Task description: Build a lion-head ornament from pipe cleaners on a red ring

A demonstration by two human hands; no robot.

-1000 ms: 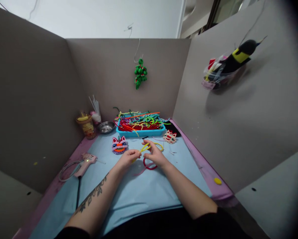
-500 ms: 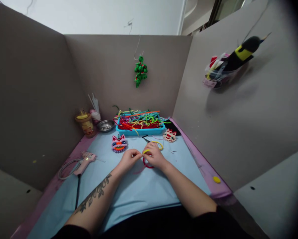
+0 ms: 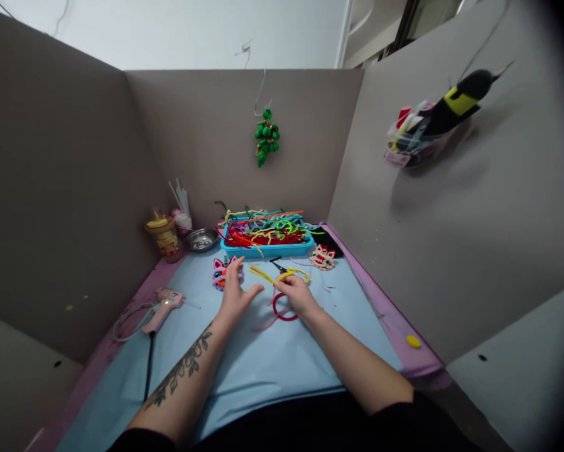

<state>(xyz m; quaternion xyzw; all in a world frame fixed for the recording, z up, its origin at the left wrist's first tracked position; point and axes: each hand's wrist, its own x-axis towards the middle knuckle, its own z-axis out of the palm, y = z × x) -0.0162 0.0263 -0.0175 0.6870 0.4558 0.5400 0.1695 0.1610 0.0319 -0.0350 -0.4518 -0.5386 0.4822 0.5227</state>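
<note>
My left hand (image 3: 233, 295) is open, thumb and fingers apart, in front of the purple, pink and orange animal-face ornament (image 3: 219, 276), which it partly covers. Pinched in my right hand (image 3: 297, 295) are yellow pipe cleaners (image 3: 260, 272), their loose ends fanning out leftward. Just behind that hand lie scissors (image 3: 305, 274) with yellow handles and dark blades. A red ring (image 3: 286, 317) of pipe cleaner shows below my right fingers; I cannot tell if it is held. Beside it, a pink strand (image 3: 264, 326) trails over the blue cloth (image 3: 305, 364).
A blue tray (image 3: 244, 252) heaped with coloured pipe cleaners stands at the back. Left of it are a metal bowl (image 3: 201, 240) and a lidded cup (image 3: 168, 242). A pink glue gun (image 3: 163, 309) lies at left, a cream-and-red ornament (image 3: 323, 257) at right. Grey partitions (image 3: 192, 138) surround the table.
My left hand has opened and moved left and up, away from my right fingers. The yellow ends and the red ring are now more exposed.
</note>
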